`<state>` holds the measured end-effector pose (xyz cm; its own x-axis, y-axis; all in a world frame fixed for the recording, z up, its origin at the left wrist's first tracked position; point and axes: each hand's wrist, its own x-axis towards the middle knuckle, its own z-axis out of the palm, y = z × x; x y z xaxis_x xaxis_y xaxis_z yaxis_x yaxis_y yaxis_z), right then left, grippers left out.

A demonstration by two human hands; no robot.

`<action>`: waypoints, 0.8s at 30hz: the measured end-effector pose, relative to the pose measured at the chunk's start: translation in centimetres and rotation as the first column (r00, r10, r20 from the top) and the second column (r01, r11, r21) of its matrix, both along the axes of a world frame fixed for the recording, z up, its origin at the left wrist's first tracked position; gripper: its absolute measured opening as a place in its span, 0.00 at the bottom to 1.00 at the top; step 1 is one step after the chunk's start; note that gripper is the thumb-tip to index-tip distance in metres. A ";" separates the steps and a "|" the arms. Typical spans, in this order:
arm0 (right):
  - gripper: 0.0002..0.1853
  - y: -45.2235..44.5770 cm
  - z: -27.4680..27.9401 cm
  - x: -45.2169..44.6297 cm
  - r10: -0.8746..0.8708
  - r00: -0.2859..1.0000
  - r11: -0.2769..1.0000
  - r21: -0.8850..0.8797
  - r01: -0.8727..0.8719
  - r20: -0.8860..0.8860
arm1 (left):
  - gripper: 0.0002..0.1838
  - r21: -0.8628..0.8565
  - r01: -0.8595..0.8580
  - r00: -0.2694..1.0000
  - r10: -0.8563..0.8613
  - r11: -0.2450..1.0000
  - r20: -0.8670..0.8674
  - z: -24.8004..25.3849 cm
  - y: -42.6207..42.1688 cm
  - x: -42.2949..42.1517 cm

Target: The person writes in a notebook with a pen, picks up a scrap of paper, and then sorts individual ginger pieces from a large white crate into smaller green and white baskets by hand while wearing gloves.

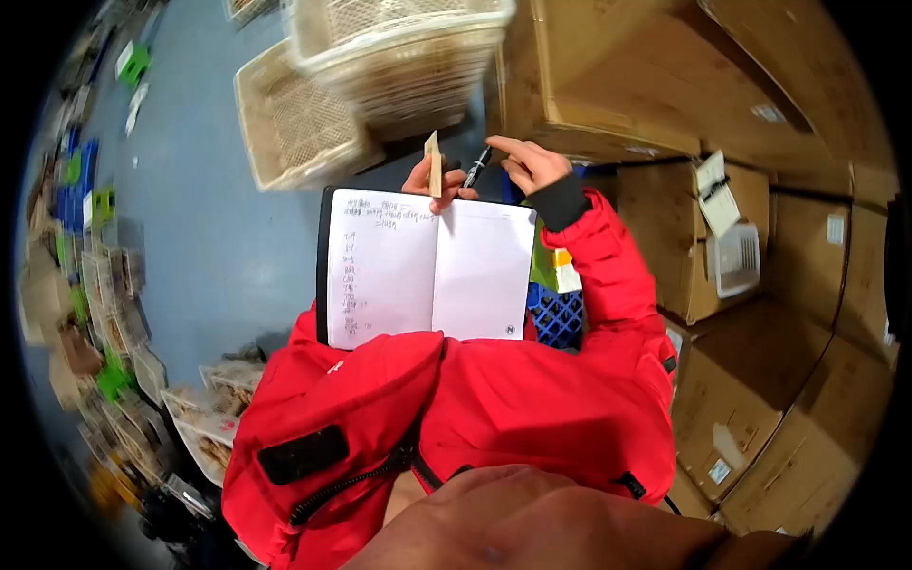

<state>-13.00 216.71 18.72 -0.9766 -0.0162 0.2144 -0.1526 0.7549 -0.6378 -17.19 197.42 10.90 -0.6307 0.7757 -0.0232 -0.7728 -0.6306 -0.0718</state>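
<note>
Pale crates (302,119) and cardboard boxes (698,204) stand around on a blue floor (195,190). The open notebook (484,266) lies just below both hands. The left hand (418,180), at its top edge, closes on a thin beige card (435,166). The pen (477,169) sits between the hands; the half-open right hand (538,167) points at its tip, contact unclear. The notebook hides the left wrist; its handwriting (385,211) is illegible.

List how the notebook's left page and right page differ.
The left page bears handwriting across its top and down its outer side; the right page looks almost bare. The right page has a small round dark mark near its lower outer corner; the left page shows none there. Both are white and belong to one open notebook.
</note>
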 end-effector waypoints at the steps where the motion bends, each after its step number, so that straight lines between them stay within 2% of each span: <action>1: 0.19 -2.8 -0.3 -1.6 0.080 0.996 0.993 0.092 -0.076 -0.030 | 0.11 0.128 0.009 1.000 -0.009 0.992 0.003 1.3 -2.4 -0.5; 2: 0.18 -3.9 -3.1 -3.2 0.142 0.989 0.975 0.167 -0.145 0.032 | 0.14 0.087 -0.001 0.998 -0.005 0.996 0.063 -1.9 -3.2 -1.6; 4: 0.18 -8.9 -4.3 -5.8 0.327 0.940 0.900 0.274 -0.340 0.092 | 0.17 -0.085 -0.156 0.986 0.150 0.984 -0.065 -4.2 -8.0 -2.3; 7: 0.18 -15.7 -5.0 -10.3 0.462 0.884 0.813 0.363 -0.455 0.074 | 0.19 -0.097 -0.149 0.989 0.150 0.984 0.013 -3.2 -15.0 -3.9; 8: 0.18 -18.0 -5.3 -11.8 0.517 0.853 0.771 0.396 -0.499 0.068 | 0.21 -0.058 -0.070 0.997 0.068 0.996 -0.029 -2.0 -17.8 -4.9; 9: 0.18 -19.2 -6.6 -12.0 0.566 0.822 0.749 0.375 -0.546 0.064 | 0.23 -0.310 -0.294 0.950 0.242 0.904 -0.196 -2.6 -19.0 -3.2; 11: 0.16 -24.2 -5.6 -15.1 0.636 0.768 0.674 0.430 -0.601 0.077 | 0.24 0.005 -0.275 0.960 0.275 0.961 -0.056 -5.6 -22.8 -4.8; 12: 0.13 -26.3 -5.9 -16.6 0.659 0.750 0.674 0.397 -0.624 0.060 | 0.28 0.036 -0.343 0.937 0.344 0.939 -0.061 -6.1 -24.5 -5.1; 13: 0.13 -28.7 -6.4 -18.3 0.669 0.740 0.642 0.451 -0.620 0.064 | 0.33 0.069 -0.408 0.909 0.412 0.910 -0.064 -6.6 -26.2 -5.4; 14: 0.13 -30.6 -7.4 -20.1 0.675 0.735 0.617 0.504 -0.604 0.055 | 0.34 0.207 -0.428 0.890 0.450 0.880 -0.076 -6.0 -28.2 -5.9; 15: 0.13 -32.5 -8.0 -21.9 0.613 0.783 0.624 0.542 -0.562 0.106 | 0.36 0.344 -0.428 0.873 0.481 0.836 -0.083 -5.4 -30.2 -6.5; 16: 0.14 -31.2 -9.5 -21.3 0.615 0.786 0.681 0.462 -0.568 0.060 | 0.34 0.332 -0.522 0.798 0.587 0.786 -0.134 -5.0 -29.6 -5.0; 18: 0.14 -34.6 -8.5 -25.8 0.604 0.795 0.730 0.366 -0.578 0.051 | 0.33 0.341 -0.747 0.550 0.818 0.571 -0.167 -3.2 -32.1 -4.6; 19: 0.13 -36.1 -7.7 -27.0 0.605 0.795 0.770 0.221 -0.599 0.045 | 0.34 0.310 -0.816 0.452 0.873 0.488 -0.185 -2.4 -32.9 -4.7; 20: 0.09 -37.8 -7.9 -28.3 0.616 0.776 0.787 -0.076 -0.612 0.133 | 0.34 0.174 -0.869 0.437 0.883 0.464 -0.171 -1.8 -34.4 -5.1; 21: 0.09 -40.2 -7.2 -29.1 0.650 0.733 0.738 -0.392 -0.549 0.198 | 0.34 0.029 -0.898 0.429 0.889 0.439 -0.163 -1.1 -35.8 -5.6; 22: 0.11 -42.2 -6.1 -28.8 0.690 0.677 0.634 -0.665 -0.394 0.256 | 0.33 -0.145 -0.846 0.533 0.827 0.514 -0.178 -1.3 -38.1 -6.0; 24: 0.16 -45.9 -2.8 -28.2 0.754 0.625 0.501 -0.792 -0.350 0.201 | 0.28 -0.302 -0.934 0.322 0.811 0.188 -0.489 -2.7 -39.8 -7.6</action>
<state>-41.24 170.77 15.90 -0.7547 -0.6534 -0.0595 0.0854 -0.0079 -0.9963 -24.83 157.67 8.18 -0.9241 -0.3783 0.0549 0.3517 -0.7852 0.5096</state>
